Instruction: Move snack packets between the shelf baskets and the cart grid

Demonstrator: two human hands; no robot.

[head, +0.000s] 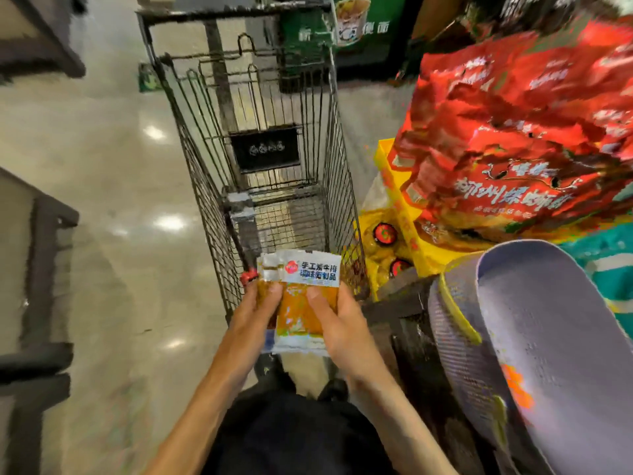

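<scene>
A small stack of orange snack packets [298, 303] with white and blue labels sits between both my hands, just above the near end of the wire shopping cart [205, 186]. My left hand [255, 311] grips the stack's left edge, thumb on top. My right hand [337, 318] grips its right side, thumb pressed on the front. The cart basket looks bare inside. A grey-purple plastic basket [548, 337] tilts at the right and shows no packets inside.
Large red snack bags [520, 125] pile up on the shelf at the right. Yellow packets [387, 234] lie in a yellow tray below them. A green display stands behind the cart. Dark shelf bases [37, 269] line the left of the glossy floor.
</scene>
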